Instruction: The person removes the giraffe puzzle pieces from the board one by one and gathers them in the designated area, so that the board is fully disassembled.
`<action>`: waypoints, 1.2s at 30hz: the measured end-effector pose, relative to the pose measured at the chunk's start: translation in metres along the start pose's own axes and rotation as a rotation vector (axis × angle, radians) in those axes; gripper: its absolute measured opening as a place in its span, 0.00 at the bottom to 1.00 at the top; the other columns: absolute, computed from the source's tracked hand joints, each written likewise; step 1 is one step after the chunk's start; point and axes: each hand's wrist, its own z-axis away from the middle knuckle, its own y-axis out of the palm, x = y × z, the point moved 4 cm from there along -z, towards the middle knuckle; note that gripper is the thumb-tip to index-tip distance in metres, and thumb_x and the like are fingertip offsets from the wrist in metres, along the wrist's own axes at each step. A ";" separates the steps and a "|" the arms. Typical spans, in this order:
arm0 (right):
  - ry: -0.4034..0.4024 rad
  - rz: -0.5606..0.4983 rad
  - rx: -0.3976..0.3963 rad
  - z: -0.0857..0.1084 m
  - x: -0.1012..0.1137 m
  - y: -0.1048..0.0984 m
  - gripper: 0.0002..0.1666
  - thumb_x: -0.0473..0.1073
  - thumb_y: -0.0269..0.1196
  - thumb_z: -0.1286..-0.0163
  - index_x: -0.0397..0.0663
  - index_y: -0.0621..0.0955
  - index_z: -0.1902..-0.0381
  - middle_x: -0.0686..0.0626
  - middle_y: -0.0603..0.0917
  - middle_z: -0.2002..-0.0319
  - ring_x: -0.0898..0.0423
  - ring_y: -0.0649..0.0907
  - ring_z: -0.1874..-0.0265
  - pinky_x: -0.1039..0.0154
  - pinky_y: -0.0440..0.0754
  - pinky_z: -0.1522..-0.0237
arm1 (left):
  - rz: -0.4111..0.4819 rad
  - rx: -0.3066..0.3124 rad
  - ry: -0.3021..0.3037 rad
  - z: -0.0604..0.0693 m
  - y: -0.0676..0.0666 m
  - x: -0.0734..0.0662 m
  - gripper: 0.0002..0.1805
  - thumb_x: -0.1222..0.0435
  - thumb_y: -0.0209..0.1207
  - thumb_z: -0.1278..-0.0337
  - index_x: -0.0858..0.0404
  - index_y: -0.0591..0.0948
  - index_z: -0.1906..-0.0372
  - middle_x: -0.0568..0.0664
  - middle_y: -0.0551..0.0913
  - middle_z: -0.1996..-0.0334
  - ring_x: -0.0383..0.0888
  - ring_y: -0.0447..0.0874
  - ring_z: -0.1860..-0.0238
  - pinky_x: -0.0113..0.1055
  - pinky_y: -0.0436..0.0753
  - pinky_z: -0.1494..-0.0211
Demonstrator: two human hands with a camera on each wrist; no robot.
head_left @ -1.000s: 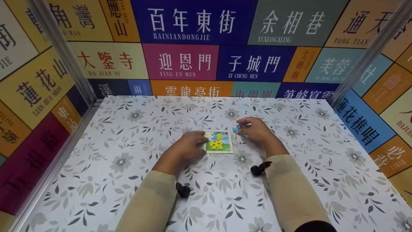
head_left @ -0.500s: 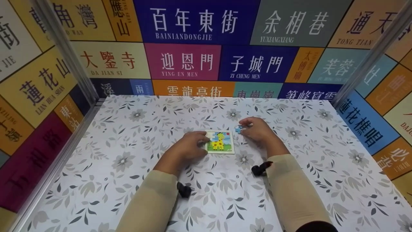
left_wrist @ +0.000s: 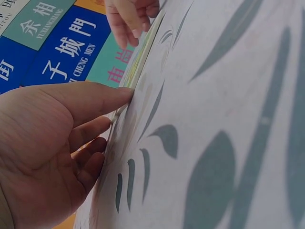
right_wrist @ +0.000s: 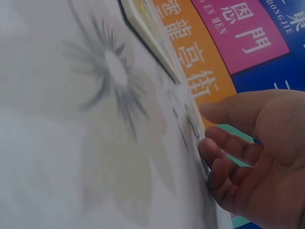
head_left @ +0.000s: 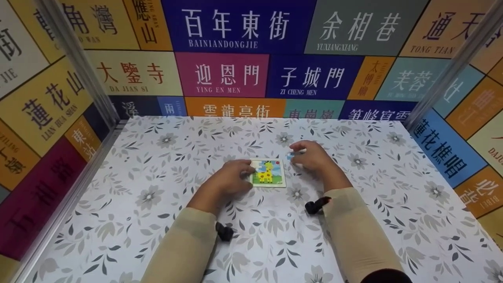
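Observation:
A small square giraffe puzzle (head_left: pixel 268 173) with a pale frame lies flat on the table. At its left side, my left hand (head_left: pixel 232 177) grips the frame, thumb by the near corner and fingers by the far one; the left wrist view shows the thumb tip (left_wrist: pixel 125 97) on the frame's edge. A light-blue puzzle piece (head_left: pixel 290 156) lies just right of the board, partly covered. Over it is my right hand (head_left: pixel 313 159), thumb and index finger apart. In the right wrist view, the thin piece (right_wrist: pixel 191 117) lies on the tabletop beside the right thumb tip.
White cloth with grey leaves and flowers covers the table (head_left: pixel 157 228). Walls of coloured panels with lettering (head_left: pixel 235 74) stand behind and at both sides, with metal posts (head_left: pixel 84 63) at the corners. Black wrist cameras (head_left: pixel 224 232) sit at both sleeves.
My right hand has shifted very slightly, and less of the blue piece shows beside its thumb. The left hand and the giraffe puzzle stay in place.

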 end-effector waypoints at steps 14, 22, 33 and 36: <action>-0.219 -0.027 0.112 0.015 0.071 0.021 0.32 0.52 0.70 0.26 0.56 0.79 0.27 0.48 0.84 0.35 0.46 0.86 0.39 0.49 0.88 0.45 | -0.079 0.015 0.056 -0.008 -0.011 -0.006 0.30 0.61 0.69 0.40 0.53 0.83 0.30 0.44 0.68 0.18 0.55 0.58 0.14 0.52 0.58 0.11; -0.247 0.032 0.108 0.015 0.079 0.032 0.31 0.54 0.72 0.28 0.56 0.81 0.29 0.49 0.86 0.38 0.45 0.84 0.37 0.46 0.86 0.39 | -0.108 0.022 0.045 -0.010 -0.011 -0.006 0.30 0.59 0.70 0.38 0.49 0.83 0.29 0.44 0.68 0.17 0.55 0.58 0.14 0.54 0.58 0.11; -0.235 0.037 0.156 0.009 0.051 0.046 0.29 0.50 0.74 0.30 0.53 0.84 0.33 0.48 0.88 0.42 0.48 0.85 0.41 0.50 0.85 0.38 | -0.027 -0.006 0.028 -0.002 -0.003 -0.002 0.30 0.62 0.70 0.42 0.51 0.84 0.31 0.42 0.68 0.18 0.54 0.57 0.14 0.55 0.55 0.11; -0.213 0.045 0.170 0.011 0.047 0.050 0.27 0.48 0.75 0.32 0.54 0.86 0.36 0.50 0.88 0.43 0.49 0.85 0.41 0.49 0.83 0.34 | -0.015 0.000 0.022 -0.001 -0.001 -0.001 0.30 0.61 0.71 0.42 0.50 0.84 0.32 0.41 0.68 0.18 0.54 0.57 0.14 0.56 0.56 0.11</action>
